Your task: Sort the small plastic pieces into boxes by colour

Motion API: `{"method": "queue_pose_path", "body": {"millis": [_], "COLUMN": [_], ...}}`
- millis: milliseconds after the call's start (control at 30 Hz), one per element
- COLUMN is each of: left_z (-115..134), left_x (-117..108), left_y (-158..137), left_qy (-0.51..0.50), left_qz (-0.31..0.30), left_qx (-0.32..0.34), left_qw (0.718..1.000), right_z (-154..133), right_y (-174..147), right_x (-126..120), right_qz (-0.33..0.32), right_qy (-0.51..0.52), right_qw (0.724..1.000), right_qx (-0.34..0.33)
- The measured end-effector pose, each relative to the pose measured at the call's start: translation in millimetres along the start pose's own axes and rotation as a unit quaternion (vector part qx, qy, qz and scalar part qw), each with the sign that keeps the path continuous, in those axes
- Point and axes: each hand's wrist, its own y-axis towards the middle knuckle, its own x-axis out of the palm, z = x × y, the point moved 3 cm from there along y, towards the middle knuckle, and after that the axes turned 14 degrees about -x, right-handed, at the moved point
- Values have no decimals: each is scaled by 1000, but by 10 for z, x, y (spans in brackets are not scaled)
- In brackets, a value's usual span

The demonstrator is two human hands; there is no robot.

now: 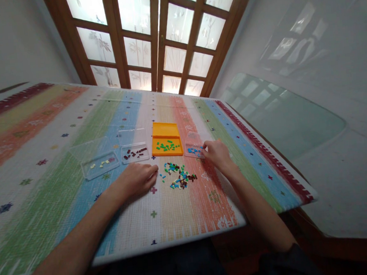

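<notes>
Fingers (205,149) seemingly touch the clear tray (194,150) on the striped mat (61,164).

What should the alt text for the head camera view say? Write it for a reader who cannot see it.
A person's right hand reaches into a clear tray of blue pieces while the left hand rests beside a mixed pile of small bricks on a striped tablecloth. An orange tray holds green pieces.
</notes>
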Motion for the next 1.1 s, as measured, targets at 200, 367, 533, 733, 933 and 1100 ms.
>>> {"method": "queue_pose_path", "body": {"millis": [200,367,533,733,933,1100], "left_z": [11,14,4,-16,-12,-9], "left_x": [-17,-20,0,8,-14,-31], "left_y": [-9,-6,6,2,-4,-8], "left_qy": [-1,1,1,7,15,23], "left_qz": [2,4,11,16,6,-2], "left_qx": [-7,-3,2,4,-8,-13], "left_qw": [1000,1000,1000,1000,1000,1000], "right_z": [-18,-26,-215,-758,-1140,-1214], "right_y": [4,-49,-123,-211,-167,-106], "right_x": [-32,-116,-161,-124,-119,-82], "right_qz": [-3,12,35,16,-33,-54], "right_qy": [-3,15,90,182,146,107], "right_qw": [1000,1000,990,942,893,899], "right_qx": [17,-5,-101,-281,-425,-421]}}
